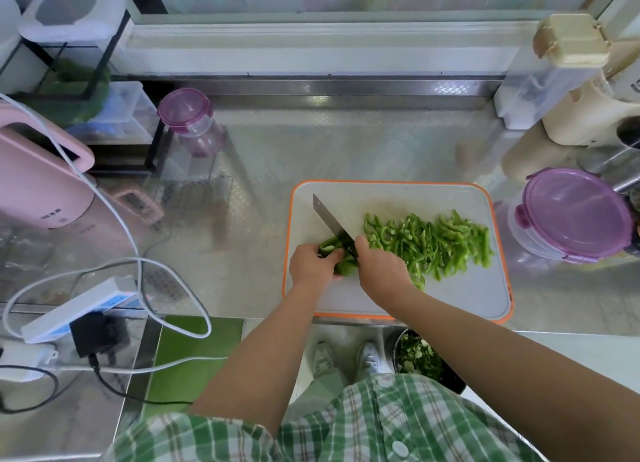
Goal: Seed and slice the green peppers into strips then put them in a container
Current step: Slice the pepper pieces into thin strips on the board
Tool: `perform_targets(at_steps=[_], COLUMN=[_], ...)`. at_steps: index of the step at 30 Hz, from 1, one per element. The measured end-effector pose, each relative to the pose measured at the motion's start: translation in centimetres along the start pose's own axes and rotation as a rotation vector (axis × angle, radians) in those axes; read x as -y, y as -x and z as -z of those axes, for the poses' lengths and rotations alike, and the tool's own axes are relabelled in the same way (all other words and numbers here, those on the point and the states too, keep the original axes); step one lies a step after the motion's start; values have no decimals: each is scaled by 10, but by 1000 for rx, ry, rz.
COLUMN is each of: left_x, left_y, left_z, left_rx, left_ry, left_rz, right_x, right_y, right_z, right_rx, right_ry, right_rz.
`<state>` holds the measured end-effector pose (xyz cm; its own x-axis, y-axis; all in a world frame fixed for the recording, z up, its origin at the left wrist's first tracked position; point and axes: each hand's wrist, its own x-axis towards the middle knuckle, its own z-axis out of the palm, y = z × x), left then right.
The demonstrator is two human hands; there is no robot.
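Your tabletop (311, 142) is stainless steel, shiny and stamped with a fine raised pattern that catches the light. The cutting board (467, 288) you work on is pale matt plastic with a smooth orange rim. Your knife (327, 219) has a dark metal blade with a dull sheen. The pepper strips (433, 239) and the uncut pepper piece (330, 245) have waxy, glossy green skin. To your right, the container (526, 236) is clear plastic under a translucent purple lid (578, 212), smooth and shiny. The pink appliance (34, 184) at your left looks like smooth satin plastic. Your shirt (381, 427) is woven plaid cloth.
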<state>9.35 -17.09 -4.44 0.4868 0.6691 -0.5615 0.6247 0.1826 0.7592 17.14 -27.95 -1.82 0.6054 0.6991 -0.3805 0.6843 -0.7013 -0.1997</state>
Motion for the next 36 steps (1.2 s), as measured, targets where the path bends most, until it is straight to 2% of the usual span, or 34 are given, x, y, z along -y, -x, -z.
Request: perform_targets(at_steps=[6,10,13,19,23,36], left_x=[-1,1,1,2,21,9], left_y=[5,1,1,-6,-26,-7], left_z=[7,3,2,2,-3,3], left_rx=[48,18,-5,18,33,-4], left_ry=[169,100,53,52,55,90], left_rz=[73,79,48,60,65,33], right_x=[-13,-12,-7,3,8,12], right_y=[-1,2,5,4,0,-6], right_z=[3,13,20,14,7,0], right_rx=[-53,-79,-51,-14,-5,-27], right_ry=[-231,-283,-224,-94,-81,-45], right_rz=[-12,66,98,31,9,14])
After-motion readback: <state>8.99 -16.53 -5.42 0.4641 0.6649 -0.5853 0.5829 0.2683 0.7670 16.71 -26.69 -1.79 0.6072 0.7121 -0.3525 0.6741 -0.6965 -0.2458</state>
